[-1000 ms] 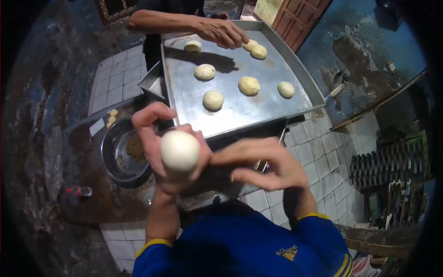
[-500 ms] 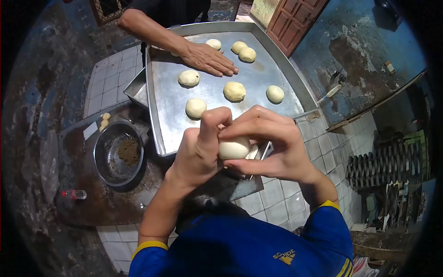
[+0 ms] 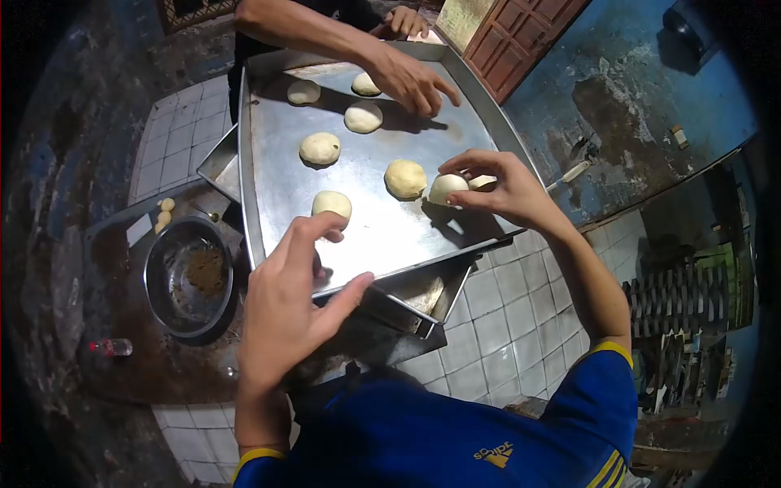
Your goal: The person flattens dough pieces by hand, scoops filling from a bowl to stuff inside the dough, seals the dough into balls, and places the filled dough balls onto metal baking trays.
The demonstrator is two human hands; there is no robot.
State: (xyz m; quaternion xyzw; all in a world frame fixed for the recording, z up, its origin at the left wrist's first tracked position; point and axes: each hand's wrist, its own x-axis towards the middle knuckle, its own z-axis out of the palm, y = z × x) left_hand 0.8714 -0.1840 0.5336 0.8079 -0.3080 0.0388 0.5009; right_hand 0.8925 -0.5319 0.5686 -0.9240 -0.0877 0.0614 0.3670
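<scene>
My right hand [image 3: 508,191] grips a smooth white dough ball [image 3: 447,189] between thumb and fingers, over the right part of the metal tray [image 3: 374,254]. Part of another pale ball shows behind the fingers. Just left of the held ball lies a yellowish dough ball [image 3: 405,179]. My left hand [image 3: 293,297] has its fingers apart and holds nothing; it hovers at the tray's front left edge. Its fingertips overlap the view of a dough ball [image 3: 332,207]. Several more balls, one with a dark spot [image 3: 320,149], rest farther back.
Across the tray, a co-worker's hand [image 3: 411,84] reaches over the back balls. A steel bowl [image 3: 154,281] with brown filling stands on the left table, near small dough pieces [image 3: 164,215] and a bottle [image 3: 111,348]. Another tray [image 3: 218,167] sits beneath.
My hands have separated. The right one has carried the white ball over the tray's right side; the left has moved left, opened. The co-worker's hand has lifted and shifted right.
</scene>
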